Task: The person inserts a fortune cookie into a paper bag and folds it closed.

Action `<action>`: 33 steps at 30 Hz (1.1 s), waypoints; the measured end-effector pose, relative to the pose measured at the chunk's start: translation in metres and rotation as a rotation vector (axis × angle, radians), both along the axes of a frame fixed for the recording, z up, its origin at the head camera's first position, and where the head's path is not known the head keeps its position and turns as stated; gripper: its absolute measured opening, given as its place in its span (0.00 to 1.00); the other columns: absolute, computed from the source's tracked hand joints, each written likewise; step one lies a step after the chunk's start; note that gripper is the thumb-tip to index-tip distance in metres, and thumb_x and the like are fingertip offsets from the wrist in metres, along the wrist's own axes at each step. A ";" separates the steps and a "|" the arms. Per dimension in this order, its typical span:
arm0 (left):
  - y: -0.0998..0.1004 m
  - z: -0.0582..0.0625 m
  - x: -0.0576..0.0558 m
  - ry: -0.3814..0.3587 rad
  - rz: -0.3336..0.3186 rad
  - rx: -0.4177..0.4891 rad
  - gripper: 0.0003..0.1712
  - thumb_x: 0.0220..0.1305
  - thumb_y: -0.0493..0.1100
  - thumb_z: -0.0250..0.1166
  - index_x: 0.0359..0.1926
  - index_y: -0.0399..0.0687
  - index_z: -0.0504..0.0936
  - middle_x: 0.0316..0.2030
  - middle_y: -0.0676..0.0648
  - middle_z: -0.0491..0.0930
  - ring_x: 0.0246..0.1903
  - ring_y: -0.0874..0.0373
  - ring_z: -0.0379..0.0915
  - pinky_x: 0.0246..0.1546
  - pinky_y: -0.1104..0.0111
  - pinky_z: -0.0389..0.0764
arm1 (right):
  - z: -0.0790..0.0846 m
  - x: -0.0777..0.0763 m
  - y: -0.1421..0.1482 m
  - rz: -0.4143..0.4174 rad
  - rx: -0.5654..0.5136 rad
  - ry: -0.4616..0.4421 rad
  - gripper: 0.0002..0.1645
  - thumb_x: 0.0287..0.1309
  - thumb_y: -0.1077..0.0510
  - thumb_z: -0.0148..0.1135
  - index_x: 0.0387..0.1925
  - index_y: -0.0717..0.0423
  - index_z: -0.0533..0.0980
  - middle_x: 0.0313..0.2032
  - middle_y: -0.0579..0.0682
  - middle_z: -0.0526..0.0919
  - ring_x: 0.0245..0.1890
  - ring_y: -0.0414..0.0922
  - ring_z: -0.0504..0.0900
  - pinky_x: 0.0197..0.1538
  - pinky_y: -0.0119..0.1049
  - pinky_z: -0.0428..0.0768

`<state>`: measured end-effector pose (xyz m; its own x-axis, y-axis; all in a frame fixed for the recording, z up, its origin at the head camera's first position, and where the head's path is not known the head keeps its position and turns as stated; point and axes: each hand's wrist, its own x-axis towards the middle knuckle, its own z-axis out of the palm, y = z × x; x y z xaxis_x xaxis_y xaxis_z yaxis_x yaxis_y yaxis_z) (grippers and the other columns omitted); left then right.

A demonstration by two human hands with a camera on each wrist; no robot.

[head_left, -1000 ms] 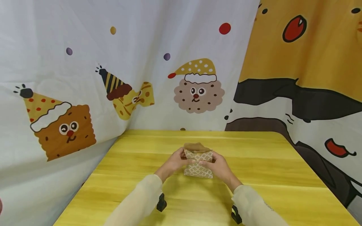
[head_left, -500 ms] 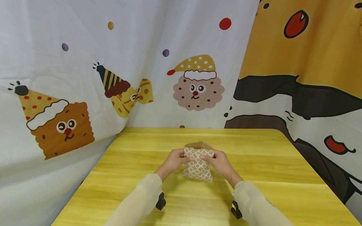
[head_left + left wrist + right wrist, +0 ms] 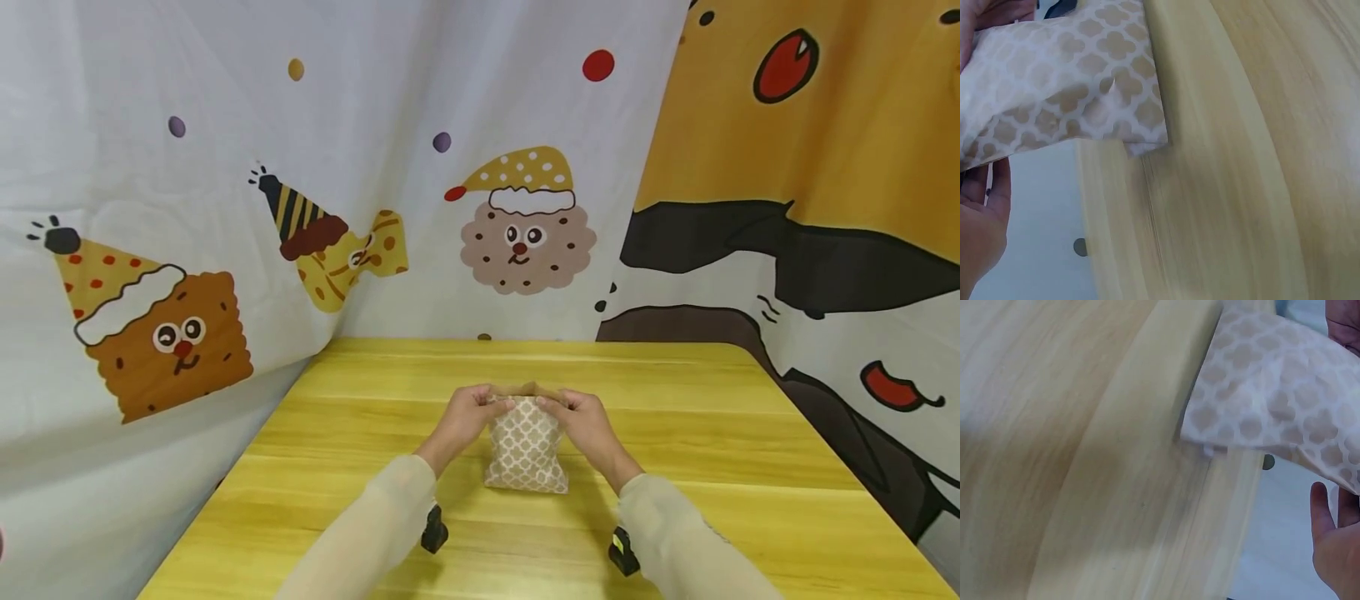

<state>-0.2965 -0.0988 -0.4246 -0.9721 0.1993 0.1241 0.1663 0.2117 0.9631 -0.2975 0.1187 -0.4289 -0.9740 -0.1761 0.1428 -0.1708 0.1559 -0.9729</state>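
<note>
A tan paper bag [image 3: 527, 450] with a white lattice pattern stands in the middle of the table, its bottom edge toward me. My left hand [image 3: 465, 417] pinches the upper left corner, thumb over the front and fingers behind. At the upper right corner my right hand [image 3: 588, 423] grips it the same way. A plain brown strip of paper [image 3: 528, 388] shows between the hands along the top. In the left wrist view the bag's side [image 3: 1085, 69] bulges. The right wrist view shows straighter fingers [image 3: 1320, 509] under the bag's edge. The bag's inside is hidden.
The yellow wood-grain table [image 3: 360, 517] reaches back to a white curtain [image 3: 390, 100] printed with cartoon figures. A second curtain print in orange and black [image 3: 720, 242] hangs at the right. Small black devices [image 3: 434, 529] sit under both wrists.
The brown upper flap has sunk from a tall fold to a thin strip. Both hands have shifted up to the top corners, and more of the patterned front shows.
</note>
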 end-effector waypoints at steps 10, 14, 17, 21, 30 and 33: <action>-0.002 0.004 0.000 0.040 -0.013 0.042 0.11 0.67 0.41 0.67 0.42 0.36 0.86 0.29 0.44 0.81 0.27 0.60 0.69 0.35 0.66 0.74 | -0.003 -0.003 0.004 0.042 0.046 0.025 0.14 0.67 0.54 0.63 0.48 0.57 0.85 0.44 0.52 0.86 0.44 0.46 0.80 0.48 0.40 0.77; -0.004 0.008 0.003 0.041 -0.013 0.032 0.09 0.67 0.38 0.65 0.41 0.34 0.87 0.35 0.42 0.84 0.33 0.58 0.75 0.41 0.61 0.78 | 0.002 -0.001 0.005 0.026 0.047 0.019 0.13 0.67 0.56 0.63 0.46 0.59 0.85 0.41 0.53 0.86 0.42 0.47 0.82 0.47 0.41 0.79; -0.005 0.007 0.002 0.019 -0.003 0.043 0.10 0.68 0.38 0.65 0.40 0.34 0.86 0.33 0.45 0.84 0.33 0.58 0.77 0.40 0.63 0.80 | 0.004 -0.001 0.006 0.006 0.041 0.015 0.12 0.67 0.56 0.63 0.44 0.60 0.85 0.37 0.53 0.86 0.39 0.46 0.82 0.45 0.40 0.79; -0.010 0.000 -0.001 0.010 -0.012 0.048 0.09 0.67 0.38 0.66 0.41 0.35 0.87 0.32 0.47 0.84 0.32 0.60 0.76 0.37 0.67 0.79 | 0.002 -0.004 0.008 0.060 0.054 0.021 0.13 0.66 0.57 0.64 0.46 0.60 0.85 0.39 0.53 0.87 0.40 0.46 0.83 0.47 0.38 0.79; -0.015 -0.004 -0.003 -0.007 -0.027 0.088 0.10 0.66 0.33 0.64 0.46 0.32 0.86 0.43 0.42 0.85 0.38 0.60 0.80 0.43 0.63 0.82 | -0.001 -0.006 0.019 0.105 -0.045 -0.019 0.17 0.69 0.63 0.58 0.56 0.67 0.78 0.49 0.61 0.83 0.47 0.51 0.84 0.52 0.44 0.81; -0.016 -0.003 -0.003 -0.008 0.013 0.096 0.10 0.67 0.33 0.64 0.46 0.34 0.86 0.43 0.44 0.85 0.38 0.60 0.80 0.44 0.61 0.82 | -0.002 -0.007 0.020 0.154 -0.005 -0.050 0.25 0.68 0.57 0.62 0.63 0.64 0.73 0.46 0.58 0.83 0.46 0.48 0.82 0.55 0.48 0.79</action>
